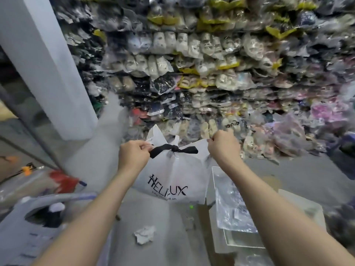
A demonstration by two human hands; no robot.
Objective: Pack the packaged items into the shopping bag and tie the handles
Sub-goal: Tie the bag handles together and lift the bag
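The white shopping bag (172, 175) hung between the 2 hands, lifted clear of the grey floor (169, 227), its printed black lettering facing the camera. Its black handles (173, 149) were knotted together at the bag's mouth, directly between the hands, with 1 flat black end running out to each side of the knot. The left hand (132, 154) was closed in a pinch, thumb against fingers, on the left end of the black handle, together with a thin edge of the white bag. The right hand (223, 145) was also closed, its fingertips pinching the upper right corner of the white bag material, just beyond the right black end, which it did not appear to touch. Both forearms reached forward from the bottom corners of the view, well apart.

Below the right forearm lay a stack of flat clear plastic packets (232, 208), resting on what looked like a pale box; whether they touched the bag could not be told. On the floor nearer the person than the bag, between the forearms, sat a crumpled scrap of white paper (145, 234). A small green speck (191, 206) lay just under the bag's lower right corner. Beyond the hands rose a high wall of packaged goods (201, 64) in clear bags, many pale, some black or yellow. Left of the left hand stood a white pillar (51, 64).
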